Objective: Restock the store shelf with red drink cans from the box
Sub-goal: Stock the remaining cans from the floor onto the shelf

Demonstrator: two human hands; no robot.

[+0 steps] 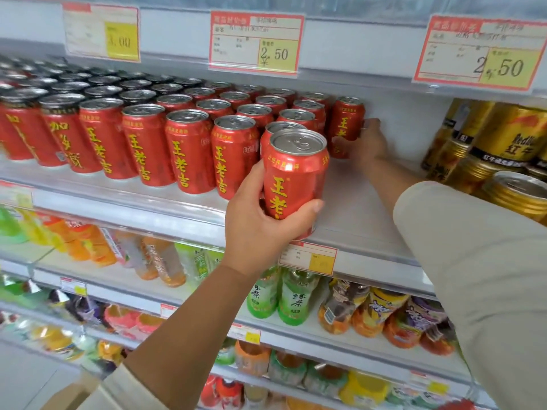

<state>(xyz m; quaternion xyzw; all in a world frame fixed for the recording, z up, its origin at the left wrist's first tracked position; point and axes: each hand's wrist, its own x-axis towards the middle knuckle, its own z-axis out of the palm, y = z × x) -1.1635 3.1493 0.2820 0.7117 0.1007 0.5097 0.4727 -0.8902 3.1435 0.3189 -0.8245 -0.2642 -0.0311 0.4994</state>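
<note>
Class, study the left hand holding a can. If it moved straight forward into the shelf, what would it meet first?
Probably the shelved red can just behind the held can in the left hand; depth is hard to judge.

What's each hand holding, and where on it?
Left hand grips a red can round its lower body. Right hand holds the back can by its side.

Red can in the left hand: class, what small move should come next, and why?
Probably slide the held red can in the left hand rightward onto the bare shelf, since the right hand grips a back can starting a new column there, with open space before the gold cans.
</note>
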